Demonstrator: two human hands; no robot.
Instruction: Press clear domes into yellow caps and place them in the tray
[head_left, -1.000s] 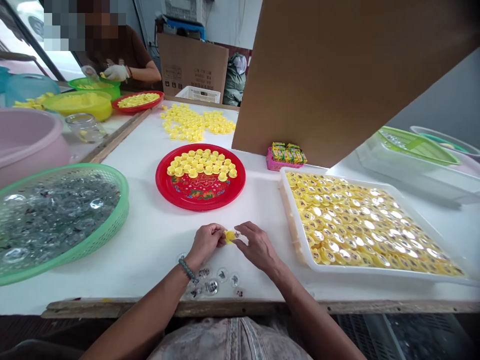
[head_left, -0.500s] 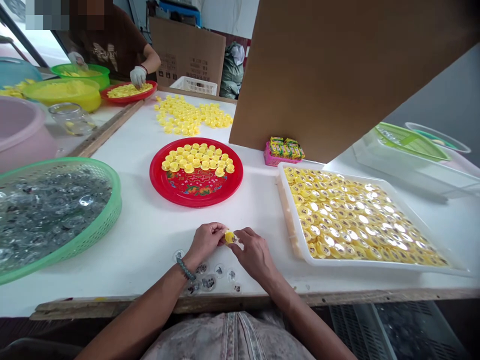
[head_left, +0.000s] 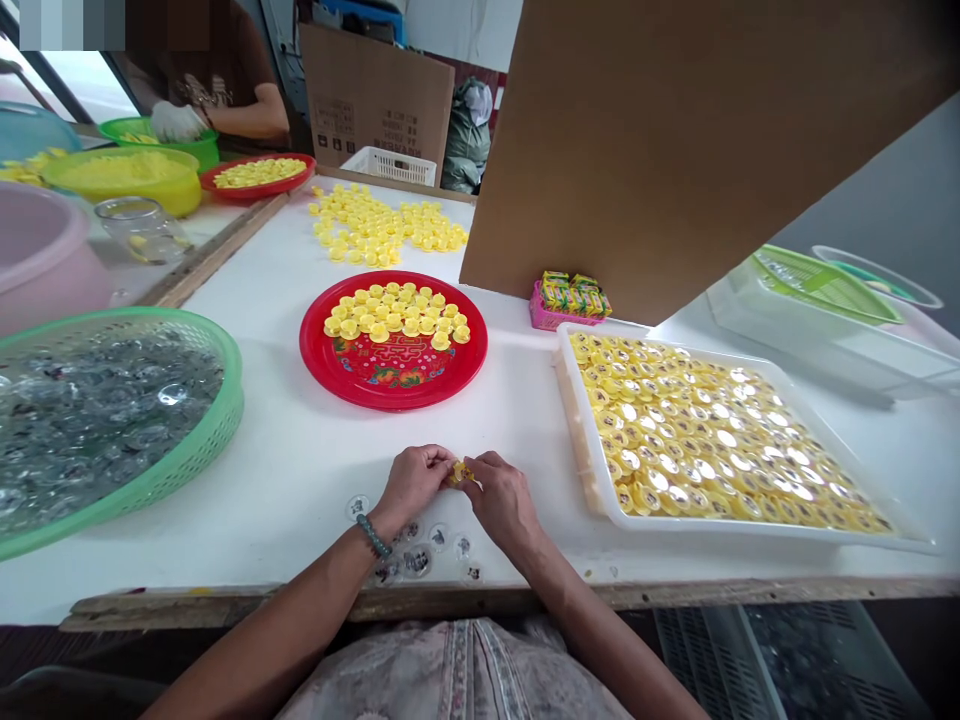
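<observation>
Between the fingertips of both hands is a small round yellow plastic piece [head_left: 460, 473] with a dark print on it. My left hand [head_left: 412, 487], with a beaded bracelet at the wrist, pinches its left side. Its right side is gripped by my right hand [head_left: 504, 500]. Fingers cover much of the piece. Several clear discs with dark prints [head_left: 417, 561] lie on the white table near my left wrist. Beyond my hands, a red plate [head_left: 322, 372] bears several yellow cup-shaped pieces [head_left: 380, 332] on its far half.
To the right stands a white tray [head_left: 592, 450] of yellow printed pieces. A green basket [head_left: 225, 400] of clear discs is at left. A cardboard panel [head_left: 637, 150] rises behind a pink basket [head_left: 547, 318] of small packets. A gloved co-worker's hand [head_left: 176, 122] is far left.
My fingers have closed further over the yellow piece, which shows less of its face. The co-worker's gloved hand has moved from the far red plate to the green bowl.
</observation>
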